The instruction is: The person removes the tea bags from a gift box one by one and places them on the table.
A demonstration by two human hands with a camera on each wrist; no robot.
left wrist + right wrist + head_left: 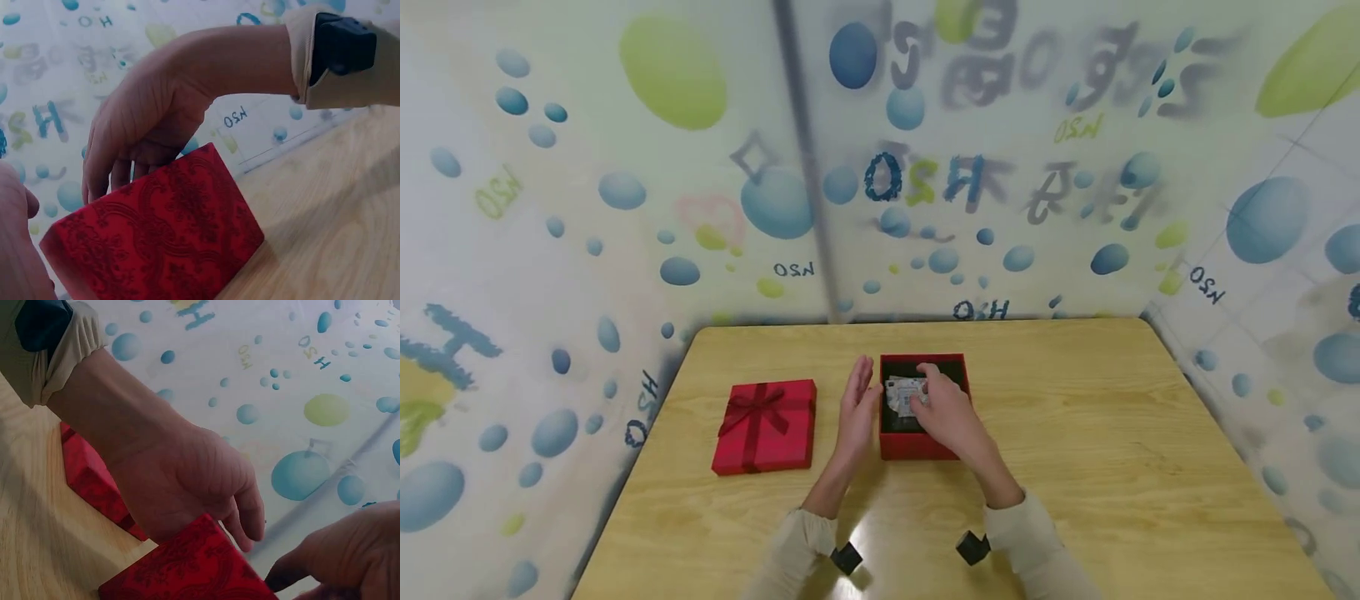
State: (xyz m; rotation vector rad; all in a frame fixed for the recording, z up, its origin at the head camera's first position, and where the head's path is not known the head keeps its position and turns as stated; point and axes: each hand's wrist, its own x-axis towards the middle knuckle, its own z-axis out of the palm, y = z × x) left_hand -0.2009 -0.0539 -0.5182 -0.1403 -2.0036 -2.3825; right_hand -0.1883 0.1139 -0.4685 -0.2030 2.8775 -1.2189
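Right hand reaches into red box, touching banknotes.

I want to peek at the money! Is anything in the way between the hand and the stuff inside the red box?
Nothing visible. The red box is open, its lid lying apart to its left. The right hand already reaches inside onto the banknotes; the left hand rests against the box's outer side.
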